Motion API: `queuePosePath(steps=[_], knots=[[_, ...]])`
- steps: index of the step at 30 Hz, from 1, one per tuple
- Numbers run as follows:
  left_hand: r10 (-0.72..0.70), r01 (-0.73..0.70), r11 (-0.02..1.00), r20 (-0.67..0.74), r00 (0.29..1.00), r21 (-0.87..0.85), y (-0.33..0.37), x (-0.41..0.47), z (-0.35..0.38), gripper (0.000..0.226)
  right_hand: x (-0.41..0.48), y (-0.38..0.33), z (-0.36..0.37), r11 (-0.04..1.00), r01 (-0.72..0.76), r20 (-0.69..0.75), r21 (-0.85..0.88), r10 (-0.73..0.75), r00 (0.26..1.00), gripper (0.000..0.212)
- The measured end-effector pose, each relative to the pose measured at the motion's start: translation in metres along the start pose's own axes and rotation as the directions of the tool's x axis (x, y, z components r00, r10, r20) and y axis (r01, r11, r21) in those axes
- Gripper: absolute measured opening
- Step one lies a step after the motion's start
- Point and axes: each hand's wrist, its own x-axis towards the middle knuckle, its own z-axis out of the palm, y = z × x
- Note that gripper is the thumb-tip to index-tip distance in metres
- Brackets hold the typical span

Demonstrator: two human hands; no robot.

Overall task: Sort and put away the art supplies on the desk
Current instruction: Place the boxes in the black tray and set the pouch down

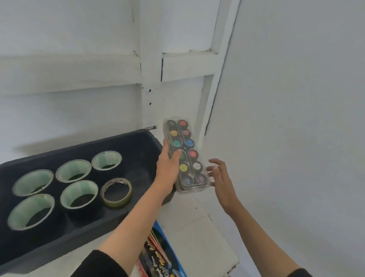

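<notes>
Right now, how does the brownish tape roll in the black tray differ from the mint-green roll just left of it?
The brownish tape roll is olive-brown; the mint-green roll is pale green inside. The brownish tape roll stands lower; the mint-green roll is taller and a little wider. Both lie hole-up, side by side, in the black tray.

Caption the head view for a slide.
Left hand holds paint set near black tray of tape rolls; right hand open.
</notes>
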Motion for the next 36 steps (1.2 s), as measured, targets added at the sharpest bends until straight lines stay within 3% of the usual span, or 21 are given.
queuePosePath(steps=[4,6,9,12,16,22,29,34,36], knots=[[-0.015,0.021,0.999,-0.193,0.981,0.030,-0.004,0.025,-0.059,0.049,0.056,-0.004,0.057,0.991,0.052,0.179,-0.124,-0.030,0.983,0.019],[-0.078,0.082,0.997,-0.252,0.965,0.006,-0.009,0.033,-0.079,0.044,0.084,-0.006,0.081,0.974,0.061,0.232,-0.218,-0.009,0.973,0.031],[-0.184,0.184,0.983,-0.258,0.948,-0.025,-0.016,0.044,-0.091,0.040,0.117,-0.011,0.103,0.960,-0.052,0.318,-0.275,0.142,0.937,0.044],[-0.304,0.296,0.953,-0.246,0.920,-0.071,-0.023,0.054,-0.088,0.047,0.133,-0.007,0.116,0.946,-0.100,0.434,-0.309,0.234,0.870,0.038],[-0.418,0.418,0.907,-0.249,0.874,-0.055,-0.035,0.061,-0.082,0.061,0.137,0.005,0.123,0.956,-0.122,0.427,-0.268,0.231,0.874,0.025],[-0.474,0.505,0.859,-0.240,0.847,0.083,-0.053,0.059,-0.086,0.069,0.133,0.005,0.122,0.955,-0.067,0.420,-0.289,0.190,0.887,0.031],[-0.416,0.490,0.826,-0.285,0.863,0.278,-0.045,0.050,-0.085,0.067,0.132,0.004,0.124,0.936,-0.024,0.394,-0.350,0.171,0.903,0.034],[-0.457,0.502,0.846,-0.244,0.856,0.179,-0.040,0.051,-0.091,0.047,0.130,-0.001,0.124,0.929,-0.004,0.370,-0.371,0.152,0.917,0.034],[-0.472,0.507,0.852,-0.230,0.851,0.128,-0.041,0.053,-0.092,0.054,0.129,-0.002,0.124,0.926,0.002,0.364,-0.378,0.147,0.920,0.034]])
